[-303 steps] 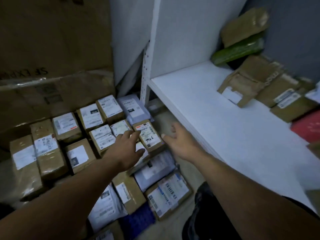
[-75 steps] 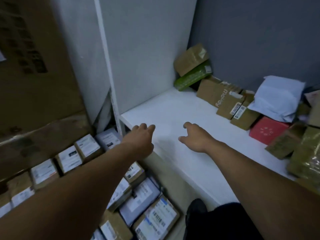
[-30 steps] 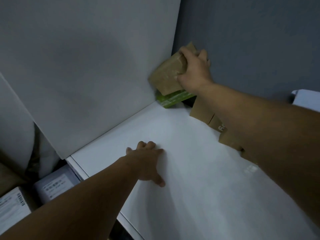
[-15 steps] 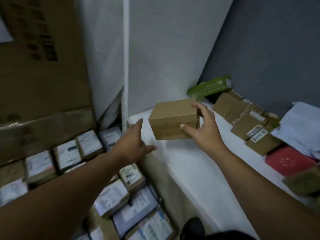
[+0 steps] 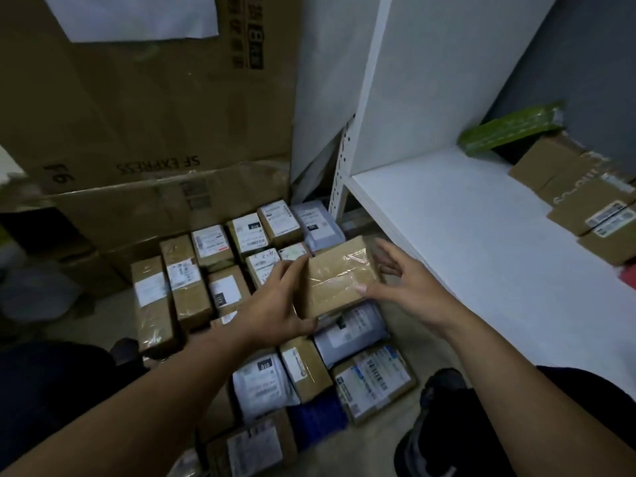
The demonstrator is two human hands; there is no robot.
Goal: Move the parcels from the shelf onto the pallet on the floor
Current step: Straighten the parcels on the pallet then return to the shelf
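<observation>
Both arms reach forward and down, forearms converging on the centre of the view. Left hand (image 5: pixel 275 311) grips the left edge of the brown box (image 5: pixel 339 277): fingers (image 5: pixel 292 270) curled up its side, thumb hooked at the near corner. Right hand (image 5: pixel 413 287) sits at the box's 3 o'clock: thumb tip on the taped top, the other digits splayed and nearly straight past the right edge, released rather than clasping. Box is tilted, held over the labelled parcels (image 5: pixel 213 246) laid in rows on the floor, off the white shelf (image 5: pixel 464 228) at 3 o'clock.

Half a second ago the right hand alone held the box above the shelf's front corner while the left reached in empty. The box now sits lower and leftward, with the left hand holding it.

Green packet (image 5: pixel 509 132) at 2 o'clock, at the back of the shelf.
</observation>
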